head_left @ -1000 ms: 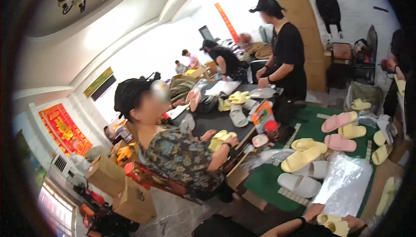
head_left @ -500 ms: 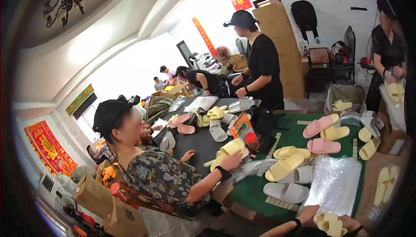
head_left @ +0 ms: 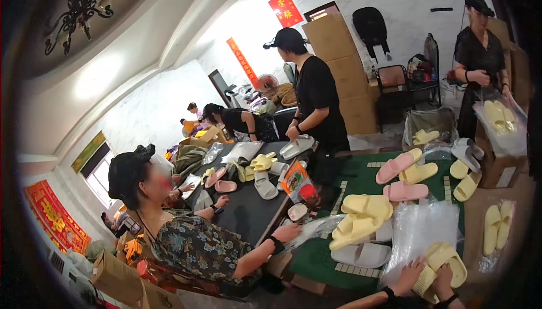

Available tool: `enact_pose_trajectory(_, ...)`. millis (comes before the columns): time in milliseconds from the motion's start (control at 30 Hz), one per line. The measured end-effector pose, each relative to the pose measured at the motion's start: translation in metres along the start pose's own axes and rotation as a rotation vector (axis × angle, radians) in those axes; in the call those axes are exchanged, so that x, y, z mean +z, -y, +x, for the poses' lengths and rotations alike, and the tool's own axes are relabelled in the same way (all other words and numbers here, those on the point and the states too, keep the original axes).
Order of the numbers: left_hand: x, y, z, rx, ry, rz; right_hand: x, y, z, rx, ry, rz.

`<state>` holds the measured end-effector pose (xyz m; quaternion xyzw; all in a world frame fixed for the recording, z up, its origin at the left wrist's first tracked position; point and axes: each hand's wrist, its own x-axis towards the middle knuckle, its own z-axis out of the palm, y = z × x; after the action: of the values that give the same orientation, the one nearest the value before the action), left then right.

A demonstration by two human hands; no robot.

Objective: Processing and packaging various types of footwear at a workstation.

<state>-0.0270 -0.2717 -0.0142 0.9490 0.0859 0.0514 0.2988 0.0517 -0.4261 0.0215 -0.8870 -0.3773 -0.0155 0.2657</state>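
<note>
Three pink slippers (head_left: 398, 165) on green table (head_left: 361, 180) — five people.

Your hands (head_left: 432, 278) grip pale yellow slippers (head_left: 446, 259). Green mat (head_left: 361, 182) with white tile border covers your table. Pink slippers (head_left: 398, 165) beside more yellow ones (head_left: 361, 216), white pair (head_left: 361, 254) below. Neighbour's table (head_left: 248, 210) black. Neighbour's shirt (head_left: 195, 247) dark floral print. Red banners (head_left: 286, 8) on white wall.

Now showing both hands at the lower edge: left hand (head_left: 407, 276) and right hand (head_left: 443, 283) closing on a yellow slipper (head_left: 443, 262) beside the clear plastic bag (head_left: 423, 231). Seated co-worker's hand (head_left: 287, 233) lowering to the dark table (head_left: 248, 210), no longer lifting a yellow pair.
</note>
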Motion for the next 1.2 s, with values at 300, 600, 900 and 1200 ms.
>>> enact_pose_trajectory(300,-0.044,-0.048,-0.021,0.011,0.235,0.179,0.093,-0.081,-0.038,-0.091,-0.210,-0.343)
enact_pose_trajectory(600,-0.058,-0.043,-0.019,0.249,0.122,0.011,0.048,-0.037,0.012,-0.050,-0.030,-0.186)
enact_pose_trajectory(900,-0.044,-0.045,-0.022,0.305,0.128,-0.096,0.041,-0.019,0.039,0.077,0.007,-0.105)
enact_pose_trajectory(1200,-0.069,-0.079,-0.021,0.311,0.270,-0.566,0.009,0.010,0.091,0.445,-0.199,0.051)
